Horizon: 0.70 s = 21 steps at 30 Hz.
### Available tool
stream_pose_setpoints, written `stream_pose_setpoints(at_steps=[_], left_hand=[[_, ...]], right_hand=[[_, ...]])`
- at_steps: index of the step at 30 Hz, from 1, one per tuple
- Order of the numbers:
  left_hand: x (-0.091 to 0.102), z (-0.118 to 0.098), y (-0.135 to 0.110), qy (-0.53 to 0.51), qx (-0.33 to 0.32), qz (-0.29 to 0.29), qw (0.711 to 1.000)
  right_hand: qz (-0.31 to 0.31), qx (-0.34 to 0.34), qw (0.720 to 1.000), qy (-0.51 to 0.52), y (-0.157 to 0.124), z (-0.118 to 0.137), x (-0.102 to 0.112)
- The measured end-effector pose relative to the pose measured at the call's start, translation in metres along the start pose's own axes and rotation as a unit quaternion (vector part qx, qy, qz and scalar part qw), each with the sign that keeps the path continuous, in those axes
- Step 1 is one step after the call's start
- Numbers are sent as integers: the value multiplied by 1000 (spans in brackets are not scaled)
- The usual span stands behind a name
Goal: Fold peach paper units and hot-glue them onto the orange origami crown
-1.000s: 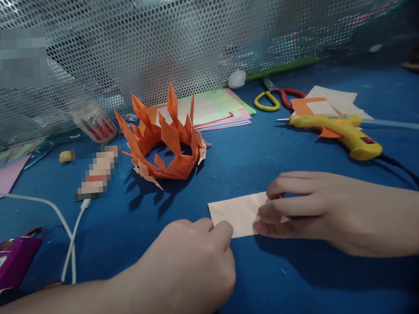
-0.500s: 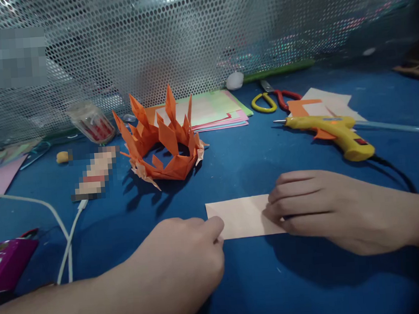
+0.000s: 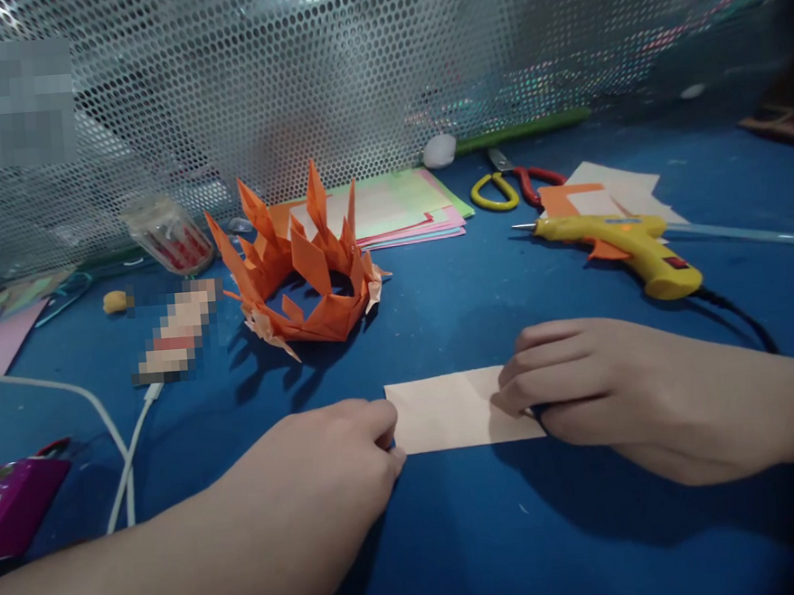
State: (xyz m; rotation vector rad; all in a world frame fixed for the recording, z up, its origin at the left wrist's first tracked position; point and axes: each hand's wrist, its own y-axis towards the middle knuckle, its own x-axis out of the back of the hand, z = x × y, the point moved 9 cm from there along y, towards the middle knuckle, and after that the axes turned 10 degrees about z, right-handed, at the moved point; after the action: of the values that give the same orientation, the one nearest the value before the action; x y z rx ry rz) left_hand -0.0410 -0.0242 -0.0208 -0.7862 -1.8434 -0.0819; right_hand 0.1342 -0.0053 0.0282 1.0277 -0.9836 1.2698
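Observation:
A pale peach folded paper strip [image 3: 449, 410] lies flat on the blue table [image 3: 495, 526] in front of me. My left hand [image 3: 327, 470] is curled, its fingertips pinching the strip's left end. My right hand [image 3: 608, 391] rests on the strip's right end, fingers bent and pressing it down. Behind the strip stands an orange folded-paper crown [image 3: 300, 272] with pointed spikes.
A yellow glue gun [image 3: 621, 241] with a black cord lies at the right, beside orange and pale paper scraps [image 3: 607, 188] and yellow-red scissors [image 3: 512, 185]. A stack of coloured sheets [image 3: 397, 207] lies behind the crown. White cables [image 3: 118, 444] and a purple object [image 3: 13, 497] sit left. Perforated metal screen behind.
My left hand slid a little left along the strip, now pinching its left end. My right hand stayed on the right end, fingers curling in slightly. The strip stayed flat.

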Motion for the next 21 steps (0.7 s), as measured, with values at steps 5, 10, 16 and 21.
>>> stream_pose_setpoints(at_steps=[5,10,16,21], left_hand=[[41,-53,2,15,-41,29,999],[62,-48,21,9,-5,-65,998],[48,-35,34,-42,-5,-65,997],[54,-53,31,-40,-87,-89,991]], right_hand=[[-64,-16,998,7,-3,-7,7],[-148,-106,983,-35,-9,-22,17],[-97,-160,982,8,-5,-33,5],[-127,-171,971,104,-5,-32,4]])
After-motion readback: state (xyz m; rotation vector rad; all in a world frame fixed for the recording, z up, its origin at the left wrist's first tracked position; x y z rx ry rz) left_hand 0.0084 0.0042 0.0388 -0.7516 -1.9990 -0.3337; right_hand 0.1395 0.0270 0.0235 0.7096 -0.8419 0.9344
